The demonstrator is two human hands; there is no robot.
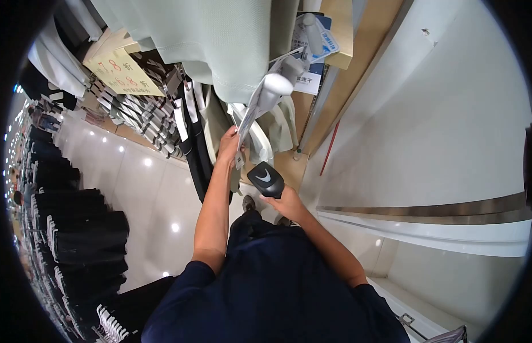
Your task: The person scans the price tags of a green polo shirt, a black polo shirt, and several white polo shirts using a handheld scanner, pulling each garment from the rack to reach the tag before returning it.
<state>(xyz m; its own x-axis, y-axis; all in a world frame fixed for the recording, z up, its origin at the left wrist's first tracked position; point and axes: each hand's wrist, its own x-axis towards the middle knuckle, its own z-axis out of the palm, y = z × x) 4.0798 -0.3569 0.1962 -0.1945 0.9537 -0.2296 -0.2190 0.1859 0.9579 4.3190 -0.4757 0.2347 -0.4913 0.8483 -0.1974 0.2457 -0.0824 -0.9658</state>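
Observation:
My right hand (pixel 286 203) is wrapped around a black handheld barcode scanner (pixel 266 179), whose rounded head points up toward the clothes. My left hand (pixel 228 146) is closed at the hanging garments, with a small white hang tag (pixel 239 160) at its fingers. Part of its grip is hidden behind the tags and cloth. Just above that hand are pale labels and a white rounded rod end (pixel 277 84). A light grey-green garment (pixel 220 40) hangs over the rack, and black trousers (pixel 193 143) hang to the left of my left hand.
A yellow sale sign (pixel 123 73) stands among striped clothes (pixel 141 117) at upper left. Rows of black garments (pixel 83 228) hang along the left. A wooden rack panel (pixel 340 86) and a white wall (pixel 426 131) rise on the right. The tiled floor (pixel 157 211) is shiny.

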